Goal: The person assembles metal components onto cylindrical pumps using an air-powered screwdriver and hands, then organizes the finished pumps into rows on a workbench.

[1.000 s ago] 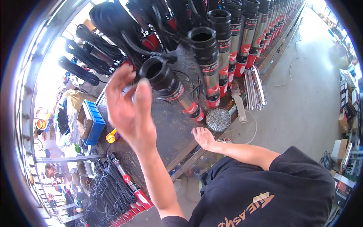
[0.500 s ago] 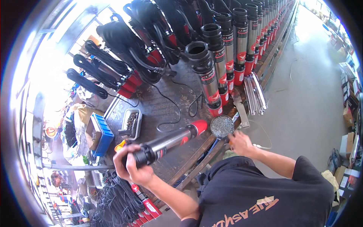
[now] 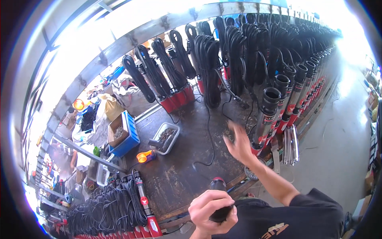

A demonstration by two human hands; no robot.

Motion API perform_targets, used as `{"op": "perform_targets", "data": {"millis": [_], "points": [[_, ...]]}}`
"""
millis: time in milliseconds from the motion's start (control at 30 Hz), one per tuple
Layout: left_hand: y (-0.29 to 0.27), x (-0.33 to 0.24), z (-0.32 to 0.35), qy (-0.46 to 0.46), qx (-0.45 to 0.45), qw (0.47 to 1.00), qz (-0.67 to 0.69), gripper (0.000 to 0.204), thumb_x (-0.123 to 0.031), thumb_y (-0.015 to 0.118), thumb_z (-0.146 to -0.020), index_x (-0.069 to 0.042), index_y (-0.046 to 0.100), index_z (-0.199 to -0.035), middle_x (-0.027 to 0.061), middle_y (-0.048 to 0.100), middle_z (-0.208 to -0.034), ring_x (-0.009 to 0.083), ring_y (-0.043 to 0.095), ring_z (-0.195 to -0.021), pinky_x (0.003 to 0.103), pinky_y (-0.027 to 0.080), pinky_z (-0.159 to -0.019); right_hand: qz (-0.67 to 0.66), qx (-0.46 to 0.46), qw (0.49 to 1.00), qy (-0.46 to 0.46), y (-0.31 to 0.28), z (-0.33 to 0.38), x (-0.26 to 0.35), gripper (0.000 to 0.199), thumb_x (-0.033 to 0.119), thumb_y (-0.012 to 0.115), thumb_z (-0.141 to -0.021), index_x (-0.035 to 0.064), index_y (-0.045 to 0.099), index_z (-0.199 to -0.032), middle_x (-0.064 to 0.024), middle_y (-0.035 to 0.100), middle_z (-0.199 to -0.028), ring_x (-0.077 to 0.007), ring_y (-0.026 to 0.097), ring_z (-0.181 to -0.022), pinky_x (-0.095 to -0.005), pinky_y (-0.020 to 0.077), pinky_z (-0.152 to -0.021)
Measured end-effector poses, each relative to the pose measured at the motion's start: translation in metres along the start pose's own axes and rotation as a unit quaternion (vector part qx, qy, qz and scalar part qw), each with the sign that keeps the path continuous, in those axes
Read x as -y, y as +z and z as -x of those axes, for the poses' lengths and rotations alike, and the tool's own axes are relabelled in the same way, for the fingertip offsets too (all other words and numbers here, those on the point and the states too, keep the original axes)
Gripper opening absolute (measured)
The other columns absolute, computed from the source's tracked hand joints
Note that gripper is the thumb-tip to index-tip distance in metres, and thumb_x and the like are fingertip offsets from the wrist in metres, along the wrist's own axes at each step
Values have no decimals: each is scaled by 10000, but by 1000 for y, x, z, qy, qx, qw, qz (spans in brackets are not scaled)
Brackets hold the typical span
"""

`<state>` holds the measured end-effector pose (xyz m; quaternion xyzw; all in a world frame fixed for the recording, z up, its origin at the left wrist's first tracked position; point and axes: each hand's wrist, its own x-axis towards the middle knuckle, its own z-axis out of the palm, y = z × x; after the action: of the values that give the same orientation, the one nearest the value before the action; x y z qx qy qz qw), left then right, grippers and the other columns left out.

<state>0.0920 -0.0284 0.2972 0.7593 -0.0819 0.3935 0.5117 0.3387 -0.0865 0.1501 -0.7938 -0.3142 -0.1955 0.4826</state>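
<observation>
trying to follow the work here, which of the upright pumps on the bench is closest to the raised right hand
The front pump of the right-hand row, steel with a black open top and red base. The right hand is just left of it; the other pumps stand farther back.

My right hand point(image 3: 238, 144) is smeared by motion, so I can't tell how its fingers are set or whether they touch the nearest upright pump point(image 3: 266, 119). My left hand point(image 3: 211, 211) covers most of the dark pump point(image 3: 218, 189) it grips (only the red-tipped end shows). The bits in the clear tray point(image 3: 166, 137) are too small to tell.
</observation>
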Motion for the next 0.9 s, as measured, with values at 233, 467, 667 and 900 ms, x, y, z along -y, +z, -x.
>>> {"op": "perform_targets", "data": {"millis": [233,467,667,900], "points": [[-22,-10,22,44,21,994,99,203,3,732,-594,22,688,-792,128,675,-744,275,692,-643,357,582,-629,27,-274,957,95,71,-218,25,775,297,879,-675,-45,538,-1281,-252,645,-1162,-415,634,-1078,-485,496,-955],[-53,-22,109,113,-110,981,112,266,-114,758,-708,53,642,-880,187,651,-735,298,651,-598,389,567,-617,-90,-382,917,-70,1,-227,66,494,22,713,-669,7,641,-1158,-201,734,-972,-370,725,-933,-386,567,-852],[-53,-7,102,123,-96,977,143,272,-105,736,-707,57,647,-906,199,662,-755,315,664,-658,412,565,-614,-157,121,964,-179,-52,-188,117,452,37,734,-650,3,637,-1090,-101,641,-1022,-221,629,-946,-344,500,-862],[-36,4,71,127,17,975,184,314,-119,724,-712,89,662,-938,211,679,-799,338,682,-692,438,582,-656,-44,326,939,-102,27,-54,7,339,154,740,-724,14,635,-1015,-155,669,-935,-330,644,-867,-404,511,-766]]}}
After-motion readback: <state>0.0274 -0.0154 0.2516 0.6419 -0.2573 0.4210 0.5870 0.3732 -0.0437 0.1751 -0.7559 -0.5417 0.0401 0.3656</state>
